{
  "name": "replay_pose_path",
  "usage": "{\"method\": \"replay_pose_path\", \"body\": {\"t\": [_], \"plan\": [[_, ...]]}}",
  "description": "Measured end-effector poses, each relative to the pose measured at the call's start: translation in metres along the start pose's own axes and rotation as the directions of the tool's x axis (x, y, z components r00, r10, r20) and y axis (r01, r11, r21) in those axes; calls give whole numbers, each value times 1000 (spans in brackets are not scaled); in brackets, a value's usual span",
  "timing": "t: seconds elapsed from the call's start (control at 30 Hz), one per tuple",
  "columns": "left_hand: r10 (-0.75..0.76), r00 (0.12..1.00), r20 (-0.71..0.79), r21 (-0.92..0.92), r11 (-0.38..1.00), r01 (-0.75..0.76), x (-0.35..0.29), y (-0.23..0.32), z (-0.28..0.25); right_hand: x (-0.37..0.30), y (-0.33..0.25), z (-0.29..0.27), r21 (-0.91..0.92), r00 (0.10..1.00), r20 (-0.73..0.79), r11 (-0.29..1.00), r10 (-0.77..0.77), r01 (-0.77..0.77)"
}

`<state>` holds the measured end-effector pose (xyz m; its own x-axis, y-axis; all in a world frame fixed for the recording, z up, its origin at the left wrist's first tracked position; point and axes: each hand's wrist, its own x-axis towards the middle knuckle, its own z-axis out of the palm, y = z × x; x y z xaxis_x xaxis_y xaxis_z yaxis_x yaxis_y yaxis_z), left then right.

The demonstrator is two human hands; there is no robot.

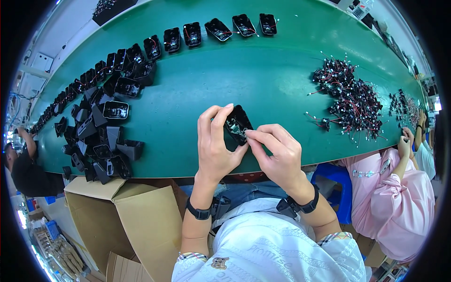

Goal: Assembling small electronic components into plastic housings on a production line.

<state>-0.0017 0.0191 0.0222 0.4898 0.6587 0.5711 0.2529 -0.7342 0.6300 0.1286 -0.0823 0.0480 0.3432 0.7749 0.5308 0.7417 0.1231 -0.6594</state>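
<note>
Close in front of me, a black plastic housing (238,117) rests tilted at the green table, with pale small parts showing inside it. My left hand (215,141) grips the housing along its left side, thumb at the near end and fingers over the far rim. At the near right rim, the thumb and forefinger of my right hand (278,149) are pinched together, reaching into the opening. Whatever sits between those fingertips is too small and covered to name.
A heap of black housings (96,124) lies on the left of the green table (197,80). Housings with red wires (192,35) form a curved row behind. Wired small parts (354,98) are piled right. An open cardboard box (145,221) stands below; a co-worker in pink (394,197) sits right.
</note>
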Motion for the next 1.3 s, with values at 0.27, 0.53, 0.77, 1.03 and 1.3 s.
{"method": "replay_pose_path", "body": {"t": [0.27, 0.53, 0.77, 1.03, 1.3], "plan": [[-57, 996, 67, -9, 998, 58, 0, 1, 1, 5, 4, -1, -60, 1000, -1, 998, -14, 13], [-65, 991, 117, 2, 998, 65, 1, -2, 2, 10, 11, -5, -42, 954, 291, 997, 76, -67], [-89, 991, 98, -229, 967, 110, -4, 1, 4, 13, 14, -25, 165, 960, 256, 973, 115, -161], [5, 993, 116, -171, 985, 16, 3, 2, 7, 55, 32, -41, 2, 956, 292, 1000, -13, 13], [-133, 980, 145, -120, 981, 151, 2, 2, 8, 182, 127, -59, -459, 978, 174, 888, 118, -26]]}}
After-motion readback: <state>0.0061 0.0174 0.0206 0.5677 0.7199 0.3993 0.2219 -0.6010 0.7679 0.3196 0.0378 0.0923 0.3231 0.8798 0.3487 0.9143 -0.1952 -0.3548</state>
